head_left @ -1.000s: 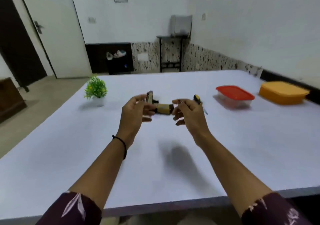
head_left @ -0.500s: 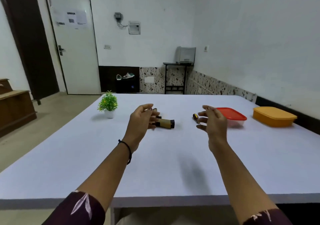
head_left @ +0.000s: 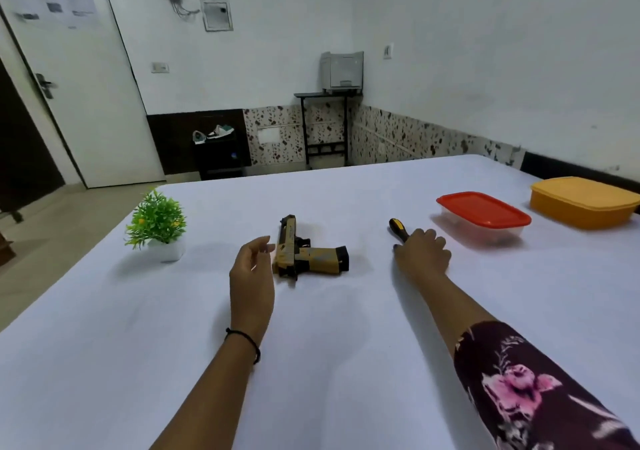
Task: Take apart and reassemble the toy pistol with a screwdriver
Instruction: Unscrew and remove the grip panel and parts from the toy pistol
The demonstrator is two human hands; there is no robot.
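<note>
Only the handle end of the screwdriver [head_left: 397, 228] shows, the rest is hidden under the right hand [head_left: 422, 254]; grip or mere touch, can't tell. Contact between left hand [head_left: 252, 269] and toy pistol [head_left: 304, 254] unclear. Right edge cuts the orange container [head_left: 585, 202]. Blurred, unreadable door papers [head_left: 55, 3]. Contents of red-lidded box [head_left: 483, 214] indistinct.

The white worktop [head_left: 346, 345] carries a plant [head_left: 157, 223], a pistol [head_left: 311, 255], a screwdriver [head_left: 397, 228], a red-lidded box [head_left: 483, 214] and an orange box [head_left: 583, 202].
</note>
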